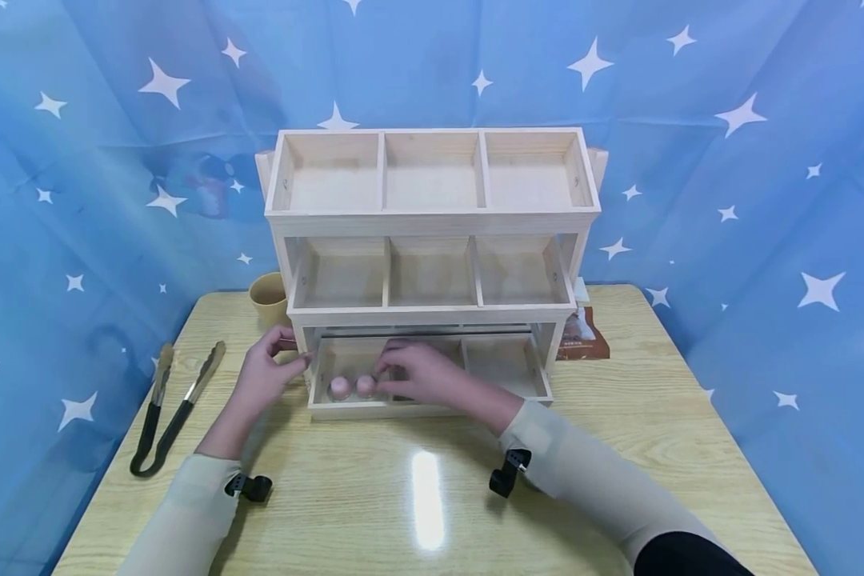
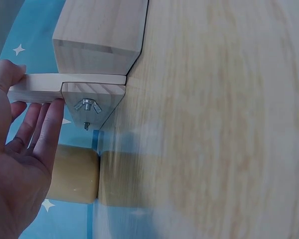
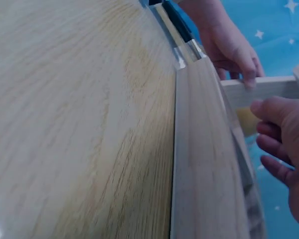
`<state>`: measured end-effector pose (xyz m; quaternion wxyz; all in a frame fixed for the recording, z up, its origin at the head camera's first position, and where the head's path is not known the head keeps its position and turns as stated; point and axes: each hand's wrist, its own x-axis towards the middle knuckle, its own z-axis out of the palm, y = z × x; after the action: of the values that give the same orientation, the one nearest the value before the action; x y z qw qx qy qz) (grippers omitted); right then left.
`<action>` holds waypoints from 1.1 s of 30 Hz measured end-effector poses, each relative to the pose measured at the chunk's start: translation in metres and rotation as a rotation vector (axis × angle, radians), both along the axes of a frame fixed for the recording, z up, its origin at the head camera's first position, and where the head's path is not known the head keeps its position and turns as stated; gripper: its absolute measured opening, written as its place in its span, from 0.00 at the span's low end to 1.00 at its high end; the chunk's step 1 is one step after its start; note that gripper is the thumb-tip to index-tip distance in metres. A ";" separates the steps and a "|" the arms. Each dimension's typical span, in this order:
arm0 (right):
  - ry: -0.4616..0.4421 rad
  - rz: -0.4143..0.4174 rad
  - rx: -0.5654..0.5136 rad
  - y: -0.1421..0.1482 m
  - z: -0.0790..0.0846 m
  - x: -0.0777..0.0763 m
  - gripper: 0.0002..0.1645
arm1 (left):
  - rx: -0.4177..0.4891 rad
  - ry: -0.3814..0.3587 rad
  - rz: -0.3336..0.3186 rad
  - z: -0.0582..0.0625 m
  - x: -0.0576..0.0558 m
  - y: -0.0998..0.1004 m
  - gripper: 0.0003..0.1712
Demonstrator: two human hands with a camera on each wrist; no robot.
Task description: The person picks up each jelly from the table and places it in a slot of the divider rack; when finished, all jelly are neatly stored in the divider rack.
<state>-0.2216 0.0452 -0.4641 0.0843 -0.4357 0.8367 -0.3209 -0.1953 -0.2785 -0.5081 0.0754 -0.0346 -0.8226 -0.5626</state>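
Pink pieces (image 1: 340, 389), 2 | round tops up | long axis unclear | left hand (image 1: 268, 372) clamped on rack (image 1: 432, 224) | right hand (image 1: 421, 373): thumb, fingers apart

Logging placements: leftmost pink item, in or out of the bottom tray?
In. Head view: leftmost pink item sits inside the bottom tray, behind its front wall, beside a second pink item at the right hand.

Hands (image 2: 20, 167) (image 3: 296, 144) cut off in wrist views, cup (image 1: 267, 298) part-hidden
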 end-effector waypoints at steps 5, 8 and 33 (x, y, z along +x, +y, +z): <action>-0.001 -0.006 -0.094 0.026 0.007 0.012 0.13 | 0.008 0.004 -0.008 -0.001 0.000 0.000 0.20; -0.026 -0.022 -0.136 0.045 0.010 0.018 0.13 | 0.007 0.011 -0.014 0.000 0.000 0.001 0.20; 0.017 -0.331 -0.207 0.201 -0.007 0.065 0.13 | -0.015 0.000 -0.007 0.003 0.003 0.001 0.19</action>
<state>-0.1564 0.2464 -0.4709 -0.0221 -0.3010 0.8602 -0.4111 -0.1926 -0.2774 -0.5049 0.0733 -0.0380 -0.8265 -0.5568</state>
